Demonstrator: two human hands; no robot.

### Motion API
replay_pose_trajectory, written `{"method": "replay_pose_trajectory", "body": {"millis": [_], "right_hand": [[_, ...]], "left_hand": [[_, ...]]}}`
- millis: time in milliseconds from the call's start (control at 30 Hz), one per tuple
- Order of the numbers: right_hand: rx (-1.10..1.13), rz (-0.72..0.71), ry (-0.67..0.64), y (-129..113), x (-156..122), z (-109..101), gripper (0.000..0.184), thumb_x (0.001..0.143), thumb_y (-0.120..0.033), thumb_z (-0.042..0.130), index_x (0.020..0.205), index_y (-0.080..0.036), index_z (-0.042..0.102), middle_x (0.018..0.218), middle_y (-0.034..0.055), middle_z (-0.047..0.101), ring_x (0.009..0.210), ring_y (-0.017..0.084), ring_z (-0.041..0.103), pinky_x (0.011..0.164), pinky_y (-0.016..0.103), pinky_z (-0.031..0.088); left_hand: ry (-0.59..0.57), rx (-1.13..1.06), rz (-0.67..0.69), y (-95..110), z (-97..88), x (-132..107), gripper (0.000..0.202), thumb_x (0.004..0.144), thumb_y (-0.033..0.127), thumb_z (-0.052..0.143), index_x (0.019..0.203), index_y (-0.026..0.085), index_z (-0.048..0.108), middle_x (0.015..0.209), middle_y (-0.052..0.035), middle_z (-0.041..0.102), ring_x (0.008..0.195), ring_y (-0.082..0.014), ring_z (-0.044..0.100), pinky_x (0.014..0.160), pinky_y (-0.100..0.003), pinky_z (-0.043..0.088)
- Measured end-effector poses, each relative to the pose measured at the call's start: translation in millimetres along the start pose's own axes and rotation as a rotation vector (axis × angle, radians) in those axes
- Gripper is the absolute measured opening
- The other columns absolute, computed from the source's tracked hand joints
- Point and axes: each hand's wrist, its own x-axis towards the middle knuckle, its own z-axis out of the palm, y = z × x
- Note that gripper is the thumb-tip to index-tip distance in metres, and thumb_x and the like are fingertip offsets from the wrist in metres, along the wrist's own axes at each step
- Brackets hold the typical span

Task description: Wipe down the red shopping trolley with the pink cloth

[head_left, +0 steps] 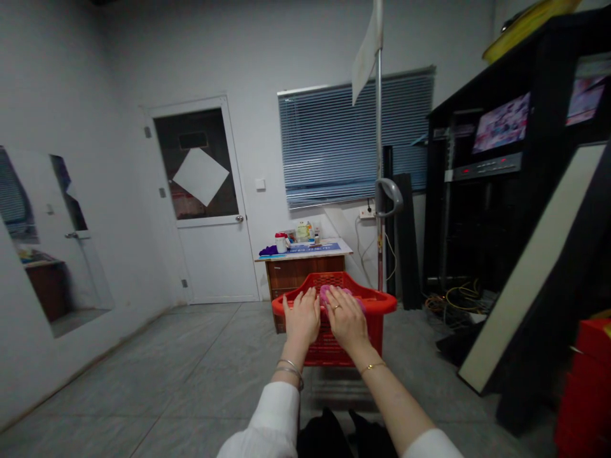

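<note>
Touching pink cloth [325, 293], right fingers [340, 299] outstretched

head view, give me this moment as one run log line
left hand: at red basket, fingers extended | right hand: over pink cloth, grip unclear | beyond basket: desk with red-lidded white jar

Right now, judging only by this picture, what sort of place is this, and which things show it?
Probably a back office or equipment room: a black rack holds a lit screen, loose cables lie on the floor, and a small desk stands by the wall.
</note>
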Motion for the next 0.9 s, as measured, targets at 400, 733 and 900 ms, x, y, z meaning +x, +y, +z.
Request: {"method": "replay_pose_trajectory", "body": {"millis": [400,733,900], "right_hand": [[-0.059,0.135,0.072,4,2,8,0.039,0.099,-0.023,0.039,0.128,-0.014,0.063,0.13,0.0127,0.064,0.122,0.024,0.057,0.108,0.043,0.038],[-0.085,0.225,0.107,55,-7,-5,0.038,0.099,-0.025,0.038,0.12,-0.013,0.068,0.122,0.0136,0.068,0.115,0.023,0.061,0.102,0.041,0.044],[-0.072,0.123,0.086,9,0,12,0.039,0.098,-0.023,0.039,0.129,-0.016,0.062,0.133,0.0112,0.062,0.124,0.024,0.055,0.108,0.043,0.038]], "left_hand": [[0.043,-0.034,-0.028,7,4.0,1,0.043,0.101,0.033,0.029,0.137,0.027,0.053,0.138,-0.0063,0.06,0.127,-0.0246,0.054,0.118,-0.063,0.014],[0.031,-0.015,-0.026,5,1.4,0,0.043,0.102,0.035,0.029,0.136,0.026,0.054,0.137,-0.0071,0.061,0.125,-0.0245,0.056,0.118,-0.061,0.014],[0.043,-0.018,-0.021,4,3.4,2,0.044,0.102,0.034,0.028,0.136,0.026,0.054,0.136,-0.0074,0.062,0.125,-0.0246,0.056,0.118,-0.061,0.014]]}}
